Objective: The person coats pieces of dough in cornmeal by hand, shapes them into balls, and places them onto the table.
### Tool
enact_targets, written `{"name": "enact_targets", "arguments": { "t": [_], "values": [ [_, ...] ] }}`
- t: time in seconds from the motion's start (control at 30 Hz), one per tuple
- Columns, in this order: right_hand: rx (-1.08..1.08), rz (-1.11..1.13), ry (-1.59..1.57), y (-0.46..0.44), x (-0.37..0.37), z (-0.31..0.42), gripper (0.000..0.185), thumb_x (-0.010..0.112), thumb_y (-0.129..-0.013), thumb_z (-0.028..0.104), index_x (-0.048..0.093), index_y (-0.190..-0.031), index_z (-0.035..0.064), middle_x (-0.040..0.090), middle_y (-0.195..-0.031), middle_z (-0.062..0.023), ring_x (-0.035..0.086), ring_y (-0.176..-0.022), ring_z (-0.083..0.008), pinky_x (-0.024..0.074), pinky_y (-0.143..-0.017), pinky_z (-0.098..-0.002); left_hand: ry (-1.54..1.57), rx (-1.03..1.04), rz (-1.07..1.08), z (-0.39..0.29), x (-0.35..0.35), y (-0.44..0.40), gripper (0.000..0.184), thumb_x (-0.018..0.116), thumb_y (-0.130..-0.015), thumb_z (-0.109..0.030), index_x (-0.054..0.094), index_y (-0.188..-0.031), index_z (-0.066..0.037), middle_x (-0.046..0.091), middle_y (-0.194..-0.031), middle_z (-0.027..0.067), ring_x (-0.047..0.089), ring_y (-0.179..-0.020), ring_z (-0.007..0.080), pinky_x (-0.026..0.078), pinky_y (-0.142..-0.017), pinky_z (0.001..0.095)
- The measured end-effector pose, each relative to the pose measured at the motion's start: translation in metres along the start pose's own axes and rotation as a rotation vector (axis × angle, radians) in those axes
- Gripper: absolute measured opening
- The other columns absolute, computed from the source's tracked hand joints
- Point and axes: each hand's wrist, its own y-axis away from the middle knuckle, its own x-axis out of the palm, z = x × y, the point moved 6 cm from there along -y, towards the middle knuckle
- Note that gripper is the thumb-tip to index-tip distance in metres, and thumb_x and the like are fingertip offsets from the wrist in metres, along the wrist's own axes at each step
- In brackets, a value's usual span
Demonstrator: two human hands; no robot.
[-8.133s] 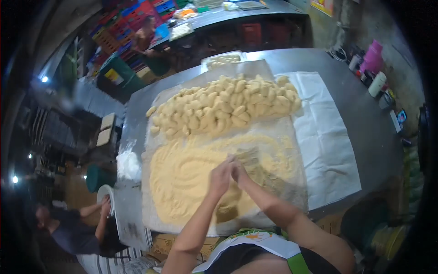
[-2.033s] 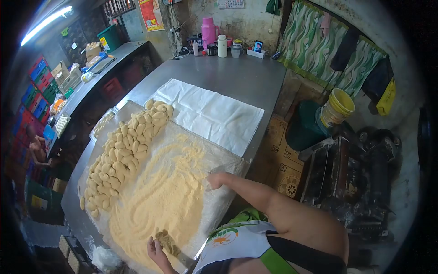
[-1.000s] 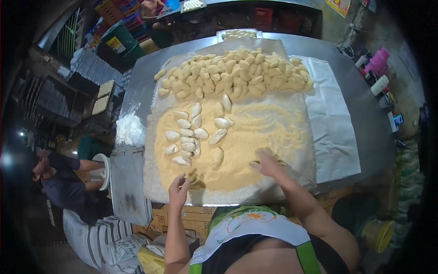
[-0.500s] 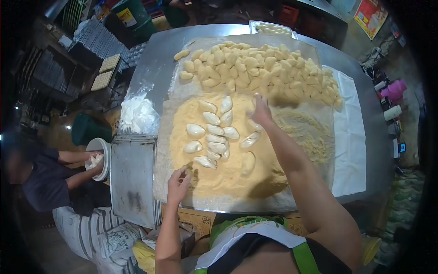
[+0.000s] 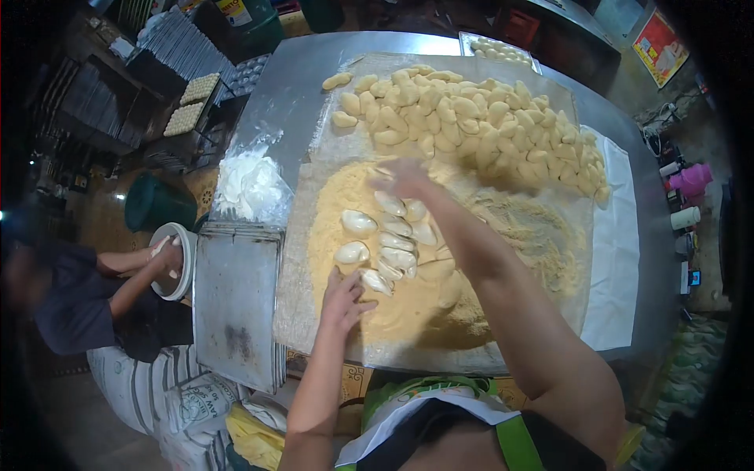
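Glossy white dough pieces (image 5: 397, 242) lie in a cluster on a bed of yellow crumbs (image 5: 393, 318) spread over a cloth. My left hand (image 5: 342, 302) is at the near left of the cluster, fingers apart, beside the lowest dough piece (image 5: 376, 282); whether it touches that piece is unclear. Over the far end of the cluster, my right hand (image 5: 402, 179) is smeared by motion, and its fingers cannot be read. Its arm hides part of the right side of the cluster. Beyond, a big heap of crumb-coated dough pieces (image 5: 471, 118) covers the back of the cloth.
White flour (image 5: 253, 184) sits on the metal table's left side, above stacked baking trays (image 5: 236, 306). At the left, a person (image 5: 71, 290) works with dough over a white bucket (image 5: 188, 263). A white cloth (image 5: 616, 259) lies along the right.
My right hand has swept left from the right side of the cluster to its far end. My left hand has moved right and up to the lowest dough piece. The whole view has shifted slightly.
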Motion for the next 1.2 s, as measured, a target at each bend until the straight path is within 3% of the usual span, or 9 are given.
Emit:
{"name": "enact_targets", "arguments": {
  "t": [0.07,0.23,0.43,0.6,0.67,0.8,0.93,1.07,1.2],
  "values": [
    [-0.083,0.270,-0.006,0.005,0.011,0.042,0.080,0.053,-0.083,0.077,0.055,-0.142,0.0239,0.046,-0.150,-0.0179,0.045,-0.135,-0.0400,0.0346,-0.112,-0.0542,0.053,0.062,0.094,-0.003,0.019,-0.019,0.071,0.062,-0.093,-0.012,0.025,-0.153,-0.009,0.054,-0.126,0.0098,0.059,-0.107,0.0262,0.059,-0.082,0.0500],
    [-0.227,0.573,-0.155,0.038,0.022,0.084,0.078,0.050,-0.085,0.077,0.062,-0.134,0.0178,0.056,-0.140,-0.0179,0.051,-0.130,-0.0364,0.0387,-0.109,-0.0472,0.338,0.099,0.137,0.010,0.049,-0.069,0.076,0.063,-0.091,-0.009,0.023,-0.154,-0.015,0.052,-0.133,0.0111,0.057,-0.112,0.0290,0.056,-0.092,0.0450],
    [-0.524,0.746,-0.424,0.059,-0.049,0.001,0.071,0.044,-0.094,0.070,0.066,-0.128,0.0122,0.059,-0.138,-0.0142,0.053,-0.128,-0.0327,0.0387,-0.109,-0.0431,0.125,0.241,0.313,-0.013,0.100,0.040,0.093,0.067,-0.085,-0.001,0.012,-0.158,-0.021,0.044,-0.144,0.0135,0.052,-0.124,0.0286,0.055,-0.090,0.0461],
    [-0.068,0.566,-0.247,0.092,-0.047,-0.057,0.062,0.048,-0.096,0.063,0.066,-0.128,0.0128,0.059,-0.138,-0.0126,0.054,-0.126,-0.0307,0.0385,-0.110,-0.0415,-0.013,-0.102,0.154,0.053,0.123,0.006,0.110,0.070,-0.081,0.005,-0.001,-0.161,-0.019,0.035,-0.153,0.0170,0.049,-0.129,0.0295,0.053,-0.092,0.0416],
    [-0.812,0.238,0.014,0.121,-0.030,-0.031,0.050,0.053,-0.098,0.052,0.066,-0.125,0.0115,0.062,-0.130,-0.0124,0.055,-0.123,-0.0277,0.0413,-0.106,-0.0386,0.013,0.006,0.197,0.061,0.151,-0.022,0.110,0.072,-0.080,0.004,0.000,-0.161,-0.018,0.034,-0.154,0.0179,0.048,-0.130,0.0305,0.052,-0.095,0.0414],
    [-0.130,0.453,-0.382,0.154,-0.086,-0.065,0.041,0.057,-0.099,0.042,0.064,-0.125,0.0115,0.064,-0.121,-0.0112,0.056,-0.121,-0.0254,0.0439,-0.101,-0.0365,0.008,0.272,0.365,0.047,0.207,0.015,0.114,0.078,-0.075,-0.001,0.004,-0.161,-0.013,0.032,-0.154,0.0196,0.047,-0.131,0.0328,0.049,-0.101,0.0415],
    [-0.029,0.332,-0.915,0.190,-0.094,-0.193,0.053,0.071,-0.090,0.042,0.062,-0.125,0.0035,0.063,-0.118,-0.0114,0.057,-0.115,-0.0252,0.0445,-0.100,-0.0359,-0.406,0.357,0.412,0.057,0.215,0.055,0.117,0.085,-0.069,-0.008,0.011,-0.159,-0.008,0.035,-0.152,0.0195,0.048,-0.131,0.0332,0.047,-0.104,0.0419],
    [0.528,-0.177,-0.523,0.263,-0.098,-0.227,0.060,0.076,-0.085,0.041,0.061,-0.125,-0.0011,0.061,-0.121,-0.0127,0.057,-0.112,-0.0263,0.0454,-0.099,-0.0362,-1.006,0.483,0.178,0.119,0.216,-0.013,0.115,0.086,-0.067,-0.006,0.015,-0.158,-0.006,0.043,-0.147,0.0195,0.052,-0.127,0.0313,0.049,-0.101,0.0402],
    [0.147,-0.133,-0.687,0.285,-0.095,-0.204,0.060,0.079,-0.081,0.040,0.064,-0.126,0.0031,0.063,-0.123,-0.0169,0.060,-0.115,-0.0274,0.0464,-0.100,-0.0367,-0.750,0.439,0.383,0.120,0.300,0.022,0.115,0.088,-0.066,-0.007,0.018,-0.157,-0.007,0.047,-0.144,0.0217,0.052,-0.128,0.0316,0.049,-0.101,0.0415]
  ]
}}
